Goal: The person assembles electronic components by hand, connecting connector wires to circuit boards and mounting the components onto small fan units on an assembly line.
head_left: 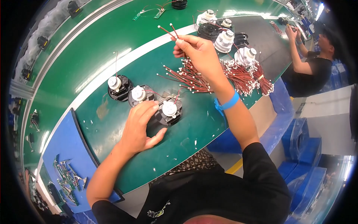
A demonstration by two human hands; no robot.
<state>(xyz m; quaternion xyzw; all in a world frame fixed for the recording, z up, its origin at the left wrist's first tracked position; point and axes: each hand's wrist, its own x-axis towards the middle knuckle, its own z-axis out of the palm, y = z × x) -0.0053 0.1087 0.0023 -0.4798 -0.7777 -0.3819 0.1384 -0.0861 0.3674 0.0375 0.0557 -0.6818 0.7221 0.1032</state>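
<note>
My left hand [138, 125] curves around the side of a round black motor unit with a white cap [169, 109], its fingertips and thumb at the black housing. Thin red wires rise from that unit. Raised above the bench, my right hand [195, 50] pinches red-and-black connector cables [166, 32]; two white plugs stick out past the fingertips. Beneath that hand lies a loose heap of similar cables [192, 80]. Two more black units, one with a white cap [139, 94] and another farther left [116, 84], stand beside my left hand.
White and black motor units [225, 42] cluster at the back right, near tied cable bundles [261, 80]. A blue board [69, 149] with small green circuit boards [69, 179] lies at the left. Across the far side runs a green belt [93, 48]. Another person [309, 65] works at the right.
</note>
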